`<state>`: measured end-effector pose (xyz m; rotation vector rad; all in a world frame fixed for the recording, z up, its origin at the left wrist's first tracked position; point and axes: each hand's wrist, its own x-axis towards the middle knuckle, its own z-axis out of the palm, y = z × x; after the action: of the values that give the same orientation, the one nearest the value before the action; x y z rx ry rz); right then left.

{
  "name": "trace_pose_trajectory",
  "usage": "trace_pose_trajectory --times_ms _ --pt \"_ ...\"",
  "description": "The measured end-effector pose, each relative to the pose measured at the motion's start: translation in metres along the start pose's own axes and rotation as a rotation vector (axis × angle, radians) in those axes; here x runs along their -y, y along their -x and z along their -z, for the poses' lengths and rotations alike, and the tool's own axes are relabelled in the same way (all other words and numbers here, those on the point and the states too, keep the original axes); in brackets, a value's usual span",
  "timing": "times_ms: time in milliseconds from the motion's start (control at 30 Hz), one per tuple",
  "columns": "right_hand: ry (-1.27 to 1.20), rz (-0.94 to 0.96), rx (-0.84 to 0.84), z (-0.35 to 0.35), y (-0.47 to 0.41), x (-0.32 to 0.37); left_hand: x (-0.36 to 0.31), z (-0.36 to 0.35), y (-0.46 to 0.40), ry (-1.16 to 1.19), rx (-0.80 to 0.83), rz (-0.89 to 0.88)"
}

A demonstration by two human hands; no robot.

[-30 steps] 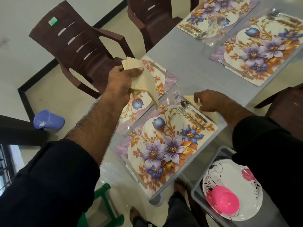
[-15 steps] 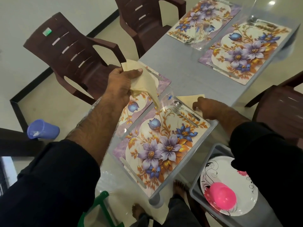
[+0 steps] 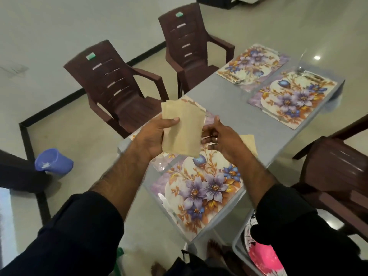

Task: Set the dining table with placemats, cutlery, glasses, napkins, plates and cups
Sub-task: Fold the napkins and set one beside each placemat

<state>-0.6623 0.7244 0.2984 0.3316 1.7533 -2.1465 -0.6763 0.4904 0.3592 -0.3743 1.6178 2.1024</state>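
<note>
A: Where are the napkins (image 3: 182, 129) right now?

B: In the air above the table, a small beige stack held upright in the left hand (image 3: 157, 136). The thumb lies across the front sheet and the fingers curl behind, so that hand is clamped on the stack along its left edge.

A: And the other hand?

B: The right hand (image 3: 218, 137) is at the stack's right edge, fingers partly curled toward it. It looks to be teasing one sheet loose, but whether it actually has paper pinched I cannot tell; the fingertips are blurred.

A: What sits around that grip?

B: Just below it is the near placemat (image 3: 201, 188), floral, at the table (image 3: 225, 108) corner. Behind the right hand, one napkin already laid (image 3: 249, 141) lies flat on the table. Beyond the grip, two far placemats (image 3: 292, 98) with cutlery on them, though that is too smeared to sort. Left of the grip, another mat is mostly hidden by the stack and the left forearm.

A: What could go wrong from here?

B: My guess: thin sheets cling, so a pull may drag two out together, or loosen the rest so they fan and drop to the floor. A hard tug against that thumb could also tear the paper.
</note>
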Motion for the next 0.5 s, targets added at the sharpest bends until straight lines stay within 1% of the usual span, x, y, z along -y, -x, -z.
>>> trace_pose_trajectory --times_ms 67,167,267,333,433,500 --pt "-0.039 -0.014 0.050 -0.034 0.007 0.006 0.002 0.021 0.017 0.040 -0.032 -0.005" --pt "-0.053 0.067 0.083 -0.077 0.013 0.001 0.005 0.058 0.043 0.064 -0.071 -0.055" --pt "0.014 0.144 0.104 -0.123 0.016 -0.011 0.007 0.109 0.070 0.093 -0.077 -0.112" --pt "0.064 0.130 0.137 -0.162 0.022 -0.017 0.008 0.147 0.093 0.147 -0.060 -0.150" --pt "0.102 0.052 0.290 -0.229 0.035 -0.025 0.011 0.207 0.133 0.214 -0.031 -0.181" --pt "0.124 0.056 0.361 -0.274 0.038 -0.033 0.012 0.244 0.162 0.202 -0.033 -0.180"
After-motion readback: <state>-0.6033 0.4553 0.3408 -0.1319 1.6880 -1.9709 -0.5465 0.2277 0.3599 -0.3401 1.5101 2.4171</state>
